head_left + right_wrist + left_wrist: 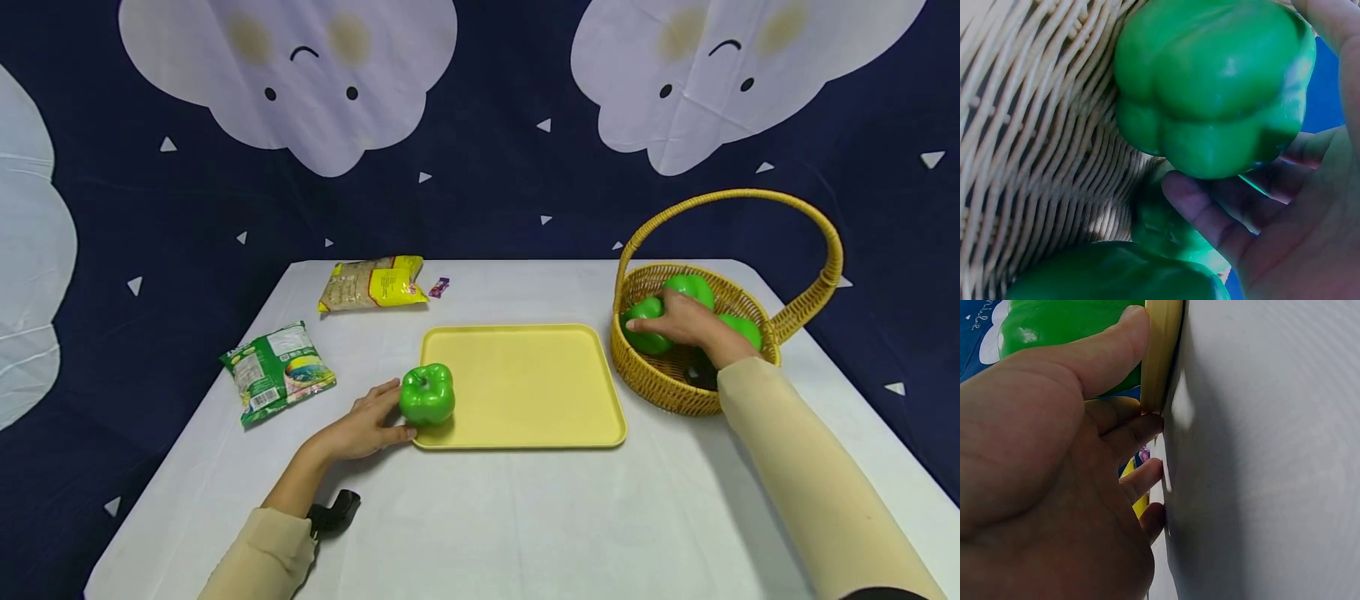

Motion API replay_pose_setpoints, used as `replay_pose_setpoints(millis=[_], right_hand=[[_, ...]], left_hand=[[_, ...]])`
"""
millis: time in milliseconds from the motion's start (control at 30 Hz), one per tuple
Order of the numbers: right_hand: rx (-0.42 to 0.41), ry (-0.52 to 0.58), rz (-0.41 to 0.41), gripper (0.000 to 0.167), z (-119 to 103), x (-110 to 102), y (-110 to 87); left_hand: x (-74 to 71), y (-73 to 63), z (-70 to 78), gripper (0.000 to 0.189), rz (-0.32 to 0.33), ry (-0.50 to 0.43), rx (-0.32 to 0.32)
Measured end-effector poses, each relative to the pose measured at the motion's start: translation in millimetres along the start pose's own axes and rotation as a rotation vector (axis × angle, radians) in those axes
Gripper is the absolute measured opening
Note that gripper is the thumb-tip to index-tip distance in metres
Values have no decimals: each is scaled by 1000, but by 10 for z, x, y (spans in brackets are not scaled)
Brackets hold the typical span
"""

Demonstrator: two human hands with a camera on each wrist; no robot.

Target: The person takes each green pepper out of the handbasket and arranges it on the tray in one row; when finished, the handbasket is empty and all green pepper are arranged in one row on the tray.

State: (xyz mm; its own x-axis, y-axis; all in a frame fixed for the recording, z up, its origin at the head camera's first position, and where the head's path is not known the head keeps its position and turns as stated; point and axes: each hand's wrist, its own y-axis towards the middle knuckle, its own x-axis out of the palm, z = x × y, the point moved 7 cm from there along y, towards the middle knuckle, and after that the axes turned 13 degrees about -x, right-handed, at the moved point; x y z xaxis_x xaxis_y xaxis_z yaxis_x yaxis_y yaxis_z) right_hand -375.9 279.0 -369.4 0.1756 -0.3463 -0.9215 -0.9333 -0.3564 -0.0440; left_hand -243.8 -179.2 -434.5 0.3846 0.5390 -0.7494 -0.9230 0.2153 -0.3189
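A green bell pepper (427, 394) (1054, 322) sits on the left rim of a yellow tray (525, 383) (1160, 356). My left hand (363, 427) (1054, 456) lies beside it on the white table (525, 517). Its thumb touches the pepper, and its fingers stretch along the table at the tray's edge. My right hand (675, 323) (1285, 237) reaches into a wicker basket (660, 383) (1022, 125) and grips another green pepper (643, 327) (1216, 87), fingers curled round it. Two more peppers (692, 287) (744, 327) lie in the basket.
A green snack packet (277, 371) lies at the left of the table. A yellow packet (372, 283) and a small purple wrapper (439, 287) lie at the back. The basket's tall handle (750, 197) arches over it. A dark cloud-print backdrop hangs behind.
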Motion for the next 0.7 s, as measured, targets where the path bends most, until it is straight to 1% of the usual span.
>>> replay_pose_setpoints(millis=[233, 433, 533, 700], right_hand=[[-30, -13, -7, 95, -60, 5, 37], [-27, -22, -27, 96, -64, 2, 43], [-33, -15, -19, 93, -56, -8, 23], [-70, 16, 15, 85, -72, -76, -7]], left_hand=[[-11, -6, -8, 75, 3, 2, -2], [-4, -14, -7, 73, 3, -3, 9], [1, -9, -2, 72, -1, -4, 16], [1, -4, -8, 73, -5, 1, 9]])
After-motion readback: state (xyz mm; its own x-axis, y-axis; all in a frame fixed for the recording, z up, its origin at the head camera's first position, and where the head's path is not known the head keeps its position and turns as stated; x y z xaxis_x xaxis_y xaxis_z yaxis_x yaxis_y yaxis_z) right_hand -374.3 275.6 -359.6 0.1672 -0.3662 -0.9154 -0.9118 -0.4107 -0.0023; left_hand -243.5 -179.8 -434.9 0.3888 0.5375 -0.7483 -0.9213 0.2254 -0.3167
